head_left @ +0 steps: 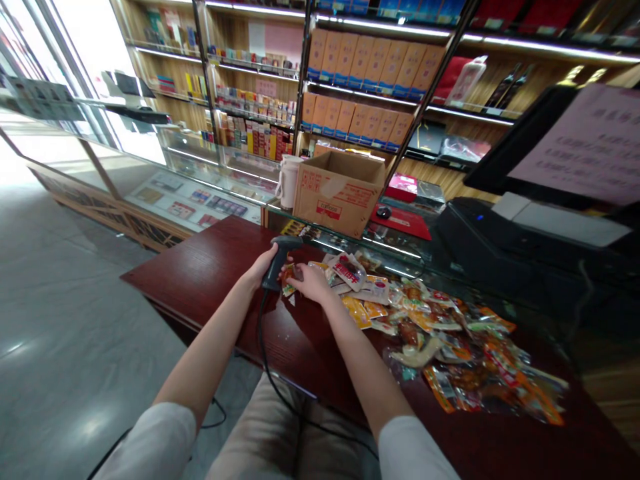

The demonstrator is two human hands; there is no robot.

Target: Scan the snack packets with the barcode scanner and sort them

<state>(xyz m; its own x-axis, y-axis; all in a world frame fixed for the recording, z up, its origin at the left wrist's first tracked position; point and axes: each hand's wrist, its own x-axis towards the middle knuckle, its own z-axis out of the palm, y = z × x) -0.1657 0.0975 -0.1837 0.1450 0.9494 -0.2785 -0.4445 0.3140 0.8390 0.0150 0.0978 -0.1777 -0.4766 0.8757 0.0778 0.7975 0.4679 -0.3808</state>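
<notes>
Two hands are occupied over the dark red tabletop [210,257]. The left hand [261,265] is closed around a black handheld scanner [275,270], its handle running from 1 to 7 o'clock. The right hand [314,283] is narrowed on a small packet [289,275], just beside the scanner toward 4 o'clock; its long axis is obscured. The packaged-food pile [413,313] extends toward 4 o'clock, nearer the right hand.
</notes>
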